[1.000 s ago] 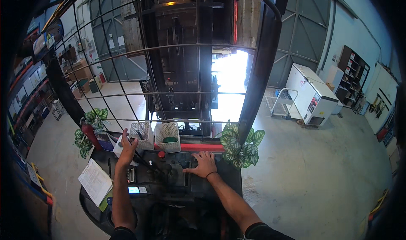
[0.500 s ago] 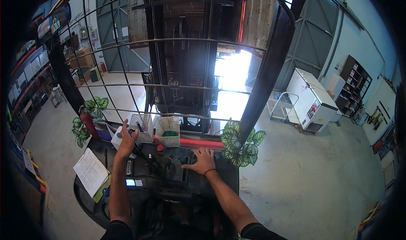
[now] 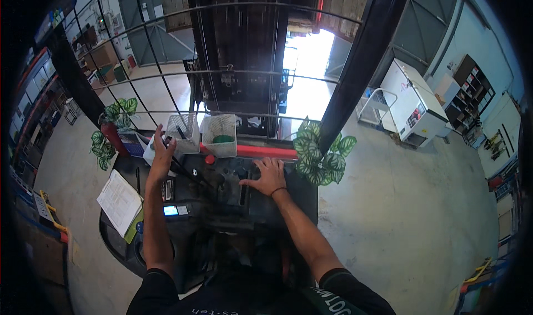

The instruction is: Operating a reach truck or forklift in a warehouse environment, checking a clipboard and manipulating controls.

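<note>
My left hand is raised over the left of the black console, index finger stretched up and thumb apart. It is beside a white box and the end of a slanting black rod. Whether it touches the rod is unclear. My right hand, with a dark band at the wrist, lies palm down over the console's right part. Its fingers are spread and bent at the tips, its thumb beside small dark knobs. A red button is left of it. A small lit screen lies near my left forearm.
Two white mesh baskets stand behind the console, below a wire grille and dark mast. Leafy plants flank it. A clipboard with papers lies left. Beyond are a white chest freezer, a trolley and a bright doorway.
The view has tilted down, so the console and baskets sit higher and my torso shows. Both hands keep nearly the same places over the console.
</note>
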`<state>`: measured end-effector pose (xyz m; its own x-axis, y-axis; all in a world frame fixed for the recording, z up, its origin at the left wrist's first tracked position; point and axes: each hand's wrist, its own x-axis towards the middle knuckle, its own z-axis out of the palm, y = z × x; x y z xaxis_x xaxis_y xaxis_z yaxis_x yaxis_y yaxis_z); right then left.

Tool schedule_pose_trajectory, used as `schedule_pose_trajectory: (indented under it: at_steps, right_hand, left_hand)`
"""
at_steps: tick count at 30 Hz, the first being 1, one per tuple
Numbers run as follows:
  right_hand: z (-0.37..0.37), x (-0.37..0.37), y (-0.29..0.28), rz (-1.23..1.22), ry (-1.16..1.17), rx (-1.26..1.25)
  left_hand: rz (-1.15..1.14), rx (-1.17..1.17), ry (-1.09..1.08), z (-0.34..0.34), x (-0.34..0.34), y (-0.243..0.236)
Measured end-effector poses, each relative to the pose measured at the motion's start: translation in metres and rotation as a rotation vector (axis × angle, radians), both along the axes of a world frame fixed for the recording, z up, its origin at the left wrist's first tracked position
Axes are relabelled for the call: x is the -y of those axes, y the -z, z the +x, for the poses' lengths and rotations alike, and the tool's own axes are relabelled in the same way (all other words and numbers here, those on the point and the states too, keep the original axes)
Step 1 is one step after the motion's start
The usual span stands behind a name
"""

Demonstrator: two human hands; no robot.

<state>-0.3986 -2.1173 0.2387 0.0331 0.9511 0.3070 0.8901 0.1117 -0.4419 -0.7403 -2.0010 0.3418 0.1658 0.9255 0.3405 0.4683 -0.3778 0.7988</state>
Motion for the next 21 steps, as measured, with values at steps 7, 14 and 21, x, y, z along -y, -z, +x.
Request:
schedule_pose_trajectory:
  at_steps: [7,14,21]
  right_hand:
    - [0.0,0.004,0.009,0.003,-0.001,-0.009]
    - [-0.001,0.017,-0.003,-0.045,-0.046,-0.027]
    - [0.013,0.018,0.016,-0.022,-0.073,-0.07]
  left_hand:
    - [0.077,-0.049,-0.021,-0.002,0.005,0.011]
    - [0.026,-0.047,0.056,-0.011,0.001,0.013]
    - [-0.049,0.008,0.099,-0.007,0.01,0.011]
